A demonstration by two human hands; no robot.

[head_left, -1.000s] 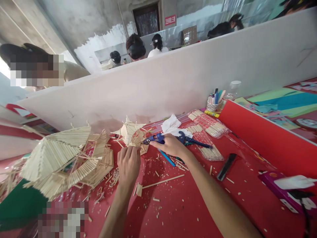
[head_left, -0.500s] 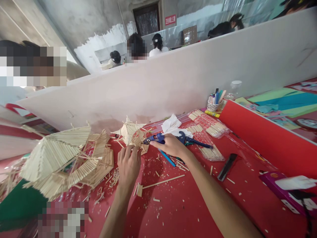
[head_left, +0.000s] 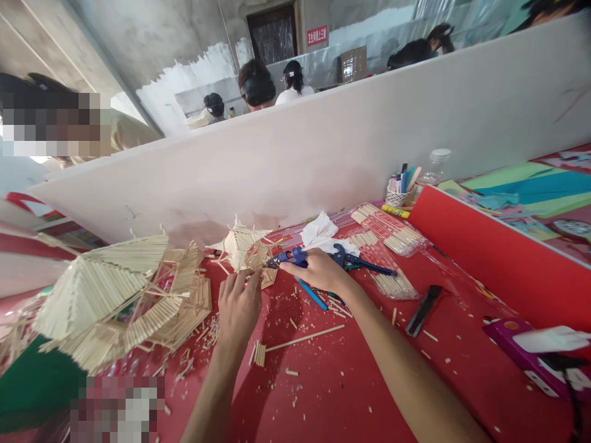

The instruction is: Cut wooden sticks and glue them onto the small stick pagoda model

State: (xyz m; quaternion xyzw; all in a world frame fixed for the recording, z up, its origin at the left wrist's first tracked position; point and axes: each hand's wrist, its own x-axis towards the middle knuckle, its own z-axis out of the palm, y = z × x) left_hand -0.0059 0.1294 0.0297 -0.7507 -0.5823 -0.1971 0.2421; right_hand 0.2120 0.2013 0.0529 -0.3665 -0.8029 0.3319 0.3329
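Observation:
My right hand (head_left: 321, 269) is wrapped round a blue glue gun (head_left: 292, 257), whose dark nozzle points left. Close by that nozzle is a small model pavilion (head_left: 241, 245) built of thin wooden sticks. At the model's near side, my left hand (head_left: 240, 301) has its fingers bent and closed; what lies under the fingertips is hidden. A larger stick-built model with a pale slatted roof (head_left: 99, 286) stands to the left. Just below my right hand lies a blue rod (head_left: 311, 294). A blue-handled cutter (head_left: 369, 264) rests right of the hand.
Bagged wooden sticks (head_left: 388, 271), white tissue (head_left: 319, 229) and a pen cup (head_left: 398, 195) lie toward the white partition (head_left: 295, 172). A black brush-like tool (head_left: 423, 311), a purple tissue box (head_left: 521, 357) and a red board (head_left: 489, 252) are right. Stick scraps litter the red table (head_left: 323, 394). People sit beyond.
Both hands stay nearly where they were, the right still round the glue gun. My left fingers shift very slightly by the small model. A person beyond the partition has turned their head.

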